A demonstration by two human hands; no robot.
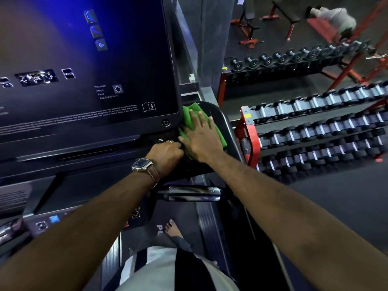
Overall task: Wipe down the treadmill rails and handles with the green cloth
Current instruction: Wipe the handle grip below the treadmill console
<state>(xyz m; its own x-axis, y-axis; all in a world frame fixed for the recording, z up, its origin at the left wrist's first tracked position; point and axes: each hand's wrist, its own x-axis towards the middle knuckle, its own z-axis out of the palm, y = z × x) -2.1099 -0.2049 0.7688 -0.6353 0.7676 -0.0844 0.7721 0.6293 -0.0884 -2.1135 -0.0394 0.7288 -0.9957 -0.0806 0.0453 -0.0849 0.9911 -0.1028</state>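
Observation:
The green cloth (190, 118) lies on the treadmill's black right-hand console tray (218, 114), just right of the big screen (84, 70). My right hand (202, 137) presses flat on the cloth with fingers straight and spread. My left hand (167, 155), with a watch on the wrist and a ring on one finger, sits right beside it, fingers curled down over the tray's near edge; what they grip is hidden. A shiny metal handle (189, 193) juts out below the tray.
Red racks of dumbbells (315, 131) stand close on the right of the treadmill. Benches and another person (336, 19) are further back. The treadmill belt and my bare foot (173, 228) lie below; control buttons (48, 221) sit at lower left.

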